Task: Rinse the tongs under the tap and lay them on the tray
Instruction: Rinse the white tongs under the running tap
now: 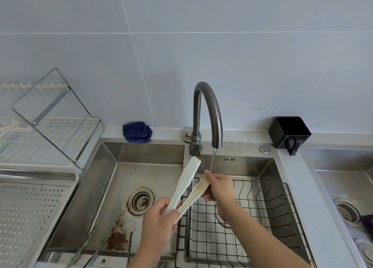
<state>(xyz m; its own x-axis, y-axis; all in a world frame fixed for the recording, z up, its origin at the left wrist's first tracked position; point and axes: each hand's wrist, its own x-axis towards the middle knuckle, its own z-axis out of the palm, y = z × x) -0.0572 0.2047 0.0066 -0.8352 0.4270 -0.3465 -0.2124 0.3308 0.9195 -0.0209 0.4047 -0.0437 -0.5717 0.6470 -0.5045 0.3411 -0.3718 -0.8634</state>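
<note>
Tongs [185, 182], pale and splayed above the sink [113, 187], with the left hand [159, 219] gripping the joined end, fingers curled round it, and the right hand [220, 187] pinching one arm's stained tip beneath the thin stream from the tap [217, 122].

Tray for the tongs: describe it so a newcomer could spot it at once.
Start at the tap and go left across the steel sink, past its left edge. The tray lies there, nearer the camera than the white wire dish rack. Unlike that rack and the black wire basket in the sink, it is a flat steel sheet punched with small holes.
</note>
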